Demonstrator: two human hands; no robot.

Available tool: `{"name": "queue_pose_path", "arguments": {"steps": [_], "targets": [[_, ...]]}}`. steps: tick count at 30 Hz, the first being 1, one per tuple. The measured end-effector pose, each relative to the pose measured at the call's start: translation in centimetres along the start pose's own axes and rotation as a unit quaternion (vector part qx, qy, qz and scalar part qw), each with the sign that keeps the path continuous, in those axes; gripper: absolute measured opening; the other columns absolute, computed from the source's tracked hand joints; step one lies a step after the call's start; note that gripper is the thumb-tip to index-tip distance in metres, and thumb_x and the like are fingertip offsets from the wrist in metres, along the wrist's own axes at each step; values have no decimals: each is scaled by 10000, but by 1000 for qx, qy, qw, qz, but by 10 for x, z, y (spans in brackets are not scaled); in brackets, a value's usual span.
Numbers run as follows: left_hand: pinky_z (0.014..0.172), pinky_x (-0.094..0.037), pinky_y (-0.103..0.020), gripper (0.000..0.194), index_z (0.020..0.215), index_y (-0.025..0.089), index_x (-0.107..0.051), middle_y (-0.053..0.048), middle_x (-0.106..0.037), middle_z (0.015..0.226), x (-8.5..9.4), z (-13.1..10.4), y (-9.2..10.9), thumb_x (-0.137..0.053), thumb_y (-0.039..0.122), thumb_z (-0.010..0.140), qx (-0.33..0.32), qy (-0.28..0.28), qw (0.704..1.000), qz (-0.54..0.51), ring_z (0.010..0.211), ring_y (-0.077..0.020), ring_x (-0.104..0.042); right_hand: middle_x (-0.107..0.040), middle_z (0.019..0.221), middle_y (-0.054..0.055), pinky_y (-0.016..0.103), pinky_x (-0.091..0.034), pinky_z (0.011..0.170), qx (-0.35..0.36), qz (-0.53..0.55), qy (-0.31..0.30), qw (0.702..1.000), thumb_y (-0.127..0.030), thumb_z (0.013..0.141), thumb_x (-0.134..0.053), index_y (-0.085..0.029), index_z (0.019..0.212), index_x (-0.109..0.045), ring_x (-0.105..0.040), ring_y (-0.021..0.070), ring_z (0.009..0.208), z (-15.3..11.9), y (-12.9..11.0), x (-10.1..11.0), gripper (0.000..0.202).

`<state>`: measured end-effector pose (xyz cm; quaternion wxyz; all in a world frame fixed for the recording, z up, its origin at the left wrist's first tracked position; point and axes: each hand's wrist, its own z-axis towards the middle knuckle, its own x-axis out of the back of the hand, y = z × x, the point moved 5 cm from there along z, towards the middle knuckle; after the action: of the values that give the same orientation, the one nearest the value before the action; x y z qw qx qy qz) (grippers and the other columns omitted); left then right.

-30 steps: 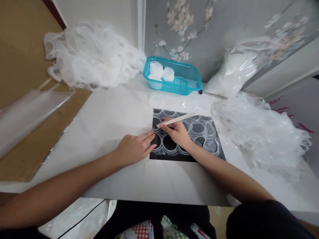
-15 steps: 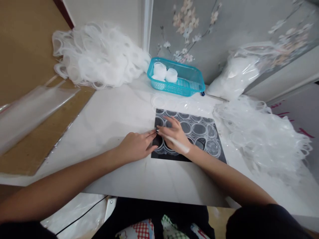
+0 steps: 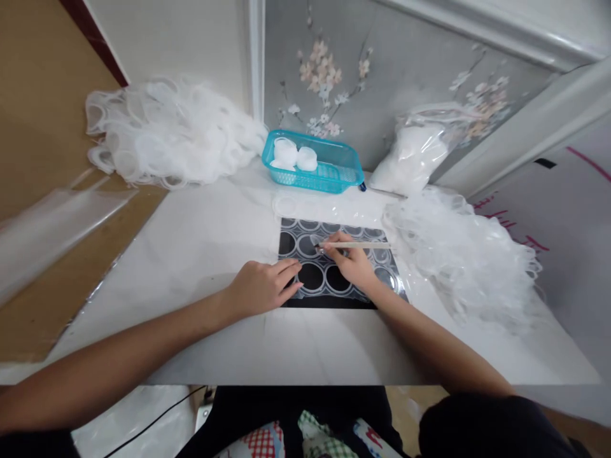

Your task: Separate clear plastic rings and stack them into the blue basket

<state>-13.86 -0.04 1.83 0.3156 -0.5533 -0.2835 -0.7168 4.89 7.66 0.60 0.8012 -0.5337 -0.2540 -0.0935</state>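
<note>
On the surface [image 3: 305, 350], the ring-patterned sheet [image 3: 307, 247] covers a black mat [image 3: 329, 303]; the left hand [image 3: 267, 286] rests flat, fingers extended, at eight o'clock, while the right hand [image 3: 352, 262] pinches a pale-handled tool [image 3: 367, 245] over it. Too light a press could let the sheet slip or tear. A blue basket [image 3: 312, 184] stands toward twelve, filmy heaps [image 3: 172, 133] toward ten and three, a flowered wall [image 3: 363, 121] beyond.

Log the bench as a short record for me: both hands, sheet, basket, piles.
Left hand: fingers over the left side of the ring-patterned sheet
Right hand: gripping a pale-handled tool over the sheet
Sheet backing: black mat
Blue basket: beyond the sheet, holding white round pieces
Piles: translucent white heap at left, another at right
</note>
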Motion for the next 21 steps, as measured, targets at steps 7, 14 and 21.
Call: {"name": "queue_pose_path", "arguments": {"steps": [7, 14, 21], "targets": [[526, -502, -283, 497, 1364, 165, -554, -168, -522, 1408, -15, 12, 11, -395, 459, 996, 0, -96, 994, 51, 813, -238, -726, -655, 811, 31, 411, -453, 890, -16, 22, -20, 999, -418, 892, -588, -259, 789, -668, -598, 244, 969, -9, 11, -12, 206], [559, -505, -299, 529, 1402, 170, -514, -142, -486, 1444, -19, 9, 8, -346, 475, 1005, 16, -118, 992, 41, 860, -251, -718, -662, 826, 35, 417, -443, 922, -37, 57, -14, 998, -462, 870, -602, -248, 777, -663, -603, 256, 999, -10, 16, -11, 241], [550, -495, -307, 544, 1414, 183, -502, -143, -472, 1453, -22, 9, 8, -352, 497, 997, 18, -120, 992, 30, 869, -265, -714, -674, 839, 35, 428, -441, 938, -41, 50, -15, 998, -450, 861, -616, -259, 785, -680, -608, 261, 1012, -11, 19, -11, 215]]}}
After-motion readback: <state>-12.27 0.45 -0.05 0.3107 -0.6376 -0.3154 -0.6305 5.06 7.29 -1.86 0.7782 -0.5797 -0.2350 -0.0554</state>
